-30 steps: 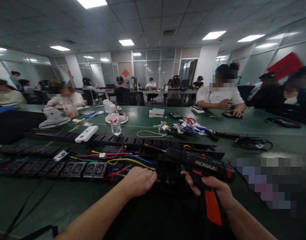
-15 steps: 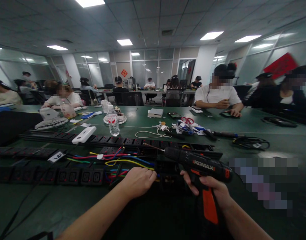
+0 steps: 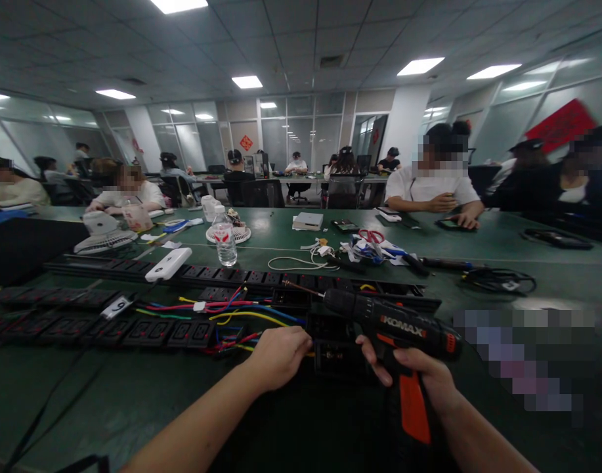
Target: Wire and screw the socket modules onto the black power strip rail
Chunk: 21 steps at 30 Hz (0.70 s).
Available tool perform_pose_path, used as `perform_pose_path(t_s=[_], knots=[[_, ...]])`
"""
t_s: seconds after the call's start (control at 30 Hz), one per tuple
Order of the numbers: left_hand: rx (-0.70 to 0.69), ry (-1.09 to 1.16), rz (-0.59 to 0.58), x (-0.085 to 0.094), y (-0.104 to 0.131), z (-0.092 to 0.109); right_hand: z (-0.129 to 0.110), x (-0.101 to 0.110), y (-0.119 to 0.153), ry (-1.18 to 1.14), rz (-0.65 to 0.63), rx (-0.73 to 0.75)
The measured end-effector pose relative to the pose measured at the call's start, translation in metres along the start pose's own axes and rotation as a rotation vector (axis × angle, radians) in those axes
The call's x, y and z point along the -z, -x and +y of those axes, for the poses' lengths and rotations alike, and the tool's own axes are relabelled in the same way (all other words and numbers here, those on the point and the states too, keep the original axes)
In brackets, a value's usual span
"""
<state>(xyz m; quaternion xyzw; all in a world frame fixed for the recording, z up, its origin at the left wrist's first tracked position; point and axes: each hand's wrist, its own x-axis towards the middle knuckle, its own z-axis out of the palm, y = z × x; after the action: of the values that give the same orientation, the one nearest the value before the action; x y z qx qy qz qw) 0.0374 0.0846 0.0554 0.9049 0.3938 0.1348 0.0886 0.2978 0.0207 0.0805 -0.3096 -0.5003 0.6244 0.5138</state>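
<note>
My right hand (image 3: 423, 374) grips a black and orange cordless drill (image 3: 402, 325) by its handle. Its long bit (image 3: 305, 288) points left, above the power strips. My left hand (image 3: 283, 355) is closed at the right end of the front power strip (image 3: 148, 332), beside a black socket housing (image 3: 333, 356) with metal contacts inside. A yellow wire runs under the left hand and shows again by the fingertips; what the fingers pinch is hidden. Red, blue and yellow wires (image 3: 261, 314) lie loose behind this hand, near the middle power strip (image 3: 44, 295).
Behind lie a long rear power strip (image 3: 251, 278), a white power bank (image 3: 169, 264), a water bottle (image 3: 226, 240) and a white cable (image 3: 295, 266). Red-handled scissors (image 3: 372, 235) rest among scraps. A black cable coil (image 3: 500, 281) is at right. Co-workers sit across the green table.
The front power strip has shifted slightly right and away from me, and its socket faces look tilted differently. My left hand stays beside the housing; the drill is held almost the same.
</note>
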Motion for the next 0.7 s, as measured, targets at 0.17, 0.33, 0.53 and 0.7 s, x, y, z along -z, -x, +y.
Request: perform_pose_path(t_s=[0.17,0.33,0.53,0.7], knots=[[0.032,0.100,-0.052,0.006,-0.003,0.000,0.002,0.000,0.000,-0.011,-0.007,0.001],[0.004,0.159,-0.048,0.010,-0.006,-0.004,0.002,0.000,0.000,-0.018,-0.001,0.003],[0.026,-0.032,0.070,0.030,0.010,0.003,0.003,0.001,0.000,-0.014,0.014,-0.001],[0.177,-0.111,0.261,0.077,0.058,-0.033,0.002,-0.001,0.001,-0.025,0.035,0.001]])
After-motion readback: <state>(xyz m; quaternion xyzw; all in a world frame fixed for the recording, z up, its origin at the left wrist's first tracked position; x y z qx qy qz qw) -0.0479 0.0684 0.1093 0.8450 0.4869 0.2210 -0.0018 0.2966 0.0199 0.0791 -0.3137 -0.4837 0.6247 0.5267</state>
